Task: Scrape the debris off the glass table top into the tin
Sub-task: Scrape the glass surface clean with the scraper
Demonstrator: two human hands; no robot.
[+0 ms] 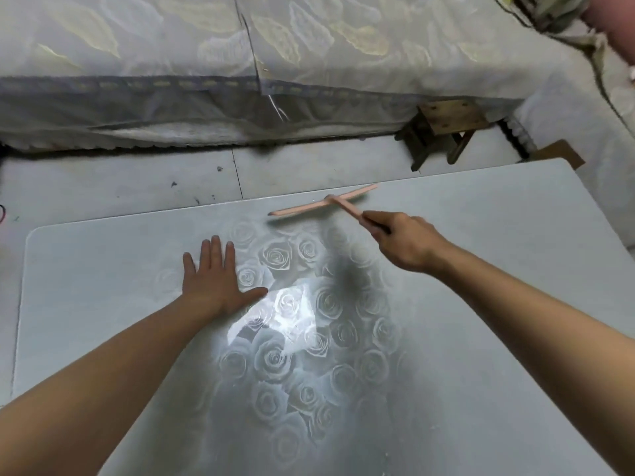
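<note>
The glass table top has a pale rose pattern and fills the lower part of the view. My right hand grips the handle of a pink T-shaped scraper, whose long blade lies near the table's far edge. My left hand rests flat on the glass with straight, spread fingers, left of the scraper. No tin is in view, and I cannot make out debris on the glass.
Beyond the far edge is grey tiled floor with dark specks. A bed with a pale patterned cover runs along the back. A small wooden stool stands at the bed's foot, just past the table's far right corner.
</note>
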